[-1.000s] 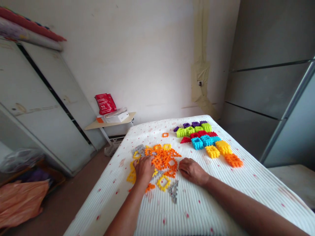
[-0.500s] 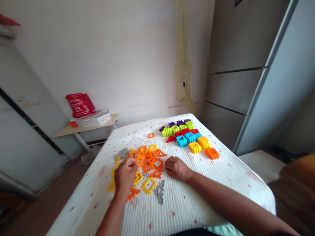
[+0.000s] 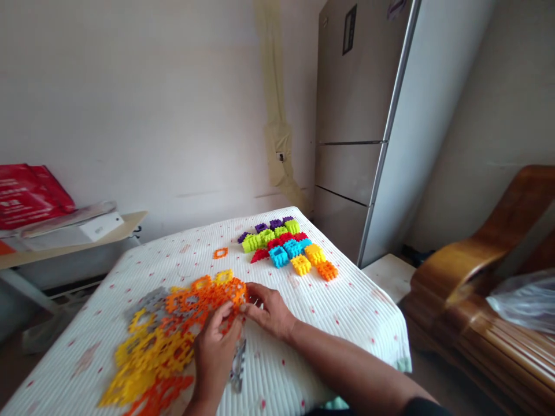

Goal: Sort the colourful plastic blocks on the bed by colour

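A loose heap of flat orange, yellow and grey plastic building pieces (image 3: 173, 323) lies on a white quilted cover (image 3: 338, 289). My left hand (image 3: 214, 352) and my right hand (image 3: 269, 309) meet at the heap's right edge. Both pinch an orange lattice piece (image 3: 234, 289) between their fingertips. A grey piece (image 3: 237, 364) lies just under my left hand. Farther back sits a neat cluster of assembled blocks (image 3: 286, 245) in purple, green, red, blue, yellow and orange. A single orange frame piece (image 3: 220, 252) lies alone between heap and cluster.
A tall steel fridge (image 3: 364, 115) stands behind the right corner of the cover. A wooden chair (image 3: 485, 271) and a plastic bag (image 3: 524, 300) are at the right. At the left, a low shelf (image 3: 65, 242) carries a white box and a red bag (image 3: 30, 193).
The view has swung to the right, bringing the fridge and chair in. My two hands have come together at the heap's right edge and now pinch an orange piece between them.
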`<state>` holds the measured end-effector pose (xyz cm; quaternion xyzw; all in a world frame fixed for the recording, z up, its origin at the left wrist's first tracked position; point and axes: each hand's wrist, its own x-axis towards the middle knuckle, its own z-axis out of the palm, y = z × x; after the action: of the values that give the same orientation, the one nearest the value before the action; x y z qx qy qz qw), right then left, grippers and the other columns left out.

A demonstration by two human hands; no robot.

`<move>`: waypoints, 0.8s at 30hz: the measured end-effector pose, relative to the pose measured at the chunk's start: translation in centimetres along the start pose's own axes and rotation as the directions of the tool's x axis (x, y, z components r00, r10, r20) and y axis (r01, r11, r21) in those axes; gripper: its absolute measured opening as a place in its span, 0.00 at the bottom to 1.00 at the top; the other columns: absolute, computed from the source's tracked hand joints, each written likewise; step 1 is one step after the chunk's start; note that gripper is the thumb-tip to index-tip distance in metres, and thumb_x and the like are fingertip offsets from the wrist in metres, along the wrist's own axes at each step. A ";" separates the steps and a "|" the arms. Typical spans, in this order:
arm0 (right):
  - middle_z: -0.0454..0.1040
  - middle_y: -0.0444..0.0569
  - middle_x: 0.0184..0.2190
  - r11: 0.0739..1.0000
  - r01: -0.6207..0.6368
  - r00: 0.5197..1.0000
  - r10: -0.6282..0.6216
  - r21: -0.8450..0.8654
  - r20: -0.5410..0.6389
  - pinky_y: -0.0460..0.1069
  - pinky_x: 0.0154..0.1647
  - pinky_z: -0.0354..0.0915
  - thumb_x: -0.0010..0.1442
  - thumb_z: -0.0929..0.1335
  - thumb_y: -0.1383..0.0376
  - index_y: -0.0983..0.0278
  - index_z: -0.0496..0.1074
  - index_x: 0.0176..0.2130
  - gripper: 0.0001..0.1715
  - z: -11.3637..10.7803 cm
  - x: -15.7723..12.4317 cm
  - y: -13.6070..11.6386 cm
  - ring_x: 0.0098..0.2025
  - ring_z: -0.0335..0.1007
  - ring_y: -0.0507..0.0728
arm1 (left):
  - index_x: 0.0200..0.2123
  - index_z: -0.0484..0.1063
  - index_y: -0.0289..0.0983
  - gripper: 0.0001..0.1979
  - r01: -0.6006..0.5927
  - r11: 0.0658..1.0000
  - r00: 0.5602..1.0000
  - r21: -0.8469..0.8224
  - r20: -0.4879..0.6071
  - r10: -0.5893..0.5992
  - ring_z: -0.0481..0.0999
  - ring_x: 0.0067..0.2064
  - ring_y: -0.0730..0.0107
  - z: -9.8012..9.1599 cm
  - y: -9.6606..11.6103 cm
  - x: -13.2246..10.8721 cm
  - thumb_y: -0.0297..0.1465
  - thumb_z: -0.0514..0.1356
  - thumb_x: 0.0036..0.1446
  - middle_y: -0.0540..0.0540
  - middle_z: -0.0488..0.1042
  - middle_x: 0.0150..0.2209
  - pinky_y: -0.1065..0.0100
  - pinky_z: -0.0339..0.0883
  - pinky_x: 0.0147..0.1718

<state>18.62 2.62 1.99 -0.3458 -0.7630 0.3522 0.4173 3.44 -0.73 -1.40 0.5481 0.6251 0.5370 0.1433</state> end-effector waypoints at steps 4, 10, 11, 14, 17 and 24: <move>0.72 0.49 0.40 0.997 0.009 1.000 -0.007 -0.083 0.028 0.46 0.34 0.64 0.55 0.69 0.55 0.63 0.66 0.54 0.29 0.1 -0.1 0.7 0.37 0.67 0.54 | 0.36 0.75 0.37 0.18 -0.107 0.990 0.994 0.089 0.011 0.106 0.78 0.37 0.59 0.0 -1.0 -0.2 0.42 0.59 0.45 0.44 0.79 0.34 0.61 0.72 0.42; 0.71 0.49 0.40 0.993 0.032 0.999 -0.031 -0.113 0.010 0.48 0.37 0.66 0.49 0.72 0.60 0.62 0.65 0.55 0.34 0.0 -0.1 1.6 0.38 0.67 0.54 | 0.38 0.75 0.39 0.14 -0.312 0.942 0.950 0.120 0.054 0.308 0.78 0.40 0.59 -0.1 -1.0 -0.2 0.36 0.56 0.48 0.44 0.79 0.38 0.61 0.73 0.43; 0.71 0.48 0.40 0.992 0.046 0.999 -0.047 -0.120 0.000 0.49 0.38 0.66 0.48 0.72 0.61 0.62 0.66 0.54 0.34 0.0 -0.1 1.6 0.38 0.67 0.54 | 0.39 0.75 0.39 0.14 -0.332 0.935 0.943 0.124 0.057 0.327 0.78 0.40 0.60 -0.1 -1.0 -0.3 0.35 0.56 0.49 0.44 0.79 0.38 0.61 0.73 0.43; 0.71 0.50 0.40 0.982 0.120 0.991 -0.126 -0.146 -0.034 0.50 0.42 0.66 0.48 0.70 0.63 0.64 0.65 0.55 0.35 0.0 -0.1 1.5 0.40 0.67 0.55 | 0.40 0.74 0.39 0.14 -0.398 0.908 0.917 0.133 0.058 0.394 0.78 0.41 0.61 -0.1 -0.8 -0.5 0.33 0.53 0.52 0.45 0.79 0.39 0.62 0.73 0.42; 0.69 0.53 0.45 0.942 0.196 0.965 -0.235 -0.271 -0.120 0.54 0.47 0.63 0.48 0.69 0.63 0.64 0.64 0.56 0.35 -1.0 -0.2 1.1 0.46 0.65 0.58 | 0.41 0.74 0.39 0.13 -0.470 0.872 0.883 0.137 0.057 0.466 0.78 0.41 0.63 -0.3 -0.5 -0.6 0.32 0.53 0.54 0.45 0.78 0.40 0.64 0.73 0.41; 0.68 0.55 0.45 0.723 -0.233 0.850 -0.174 -0.651 -0.497 0.57 0.47 0.58 0.56 0.65 0.59 0.63 0.66 0.55 0.27 -8.7 -1.7 2.8 0.47 0.61 0.62 | 0.32 0.74 0.39 0.09 -0.566 0.816 0.823 0.116 0.025 0.568 0.77 0.35 0.70 -0.4 -0.2 -0.5 0.27 0.53 0.55 0.49 0.77 0.31 0.70 0.72 0.36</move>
<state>27.60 4.84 2.51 -0.5709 -0.6880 -0.0591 0.4442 3.17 -1.35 -1.59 0.7139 0.4653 0.5200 -0.0590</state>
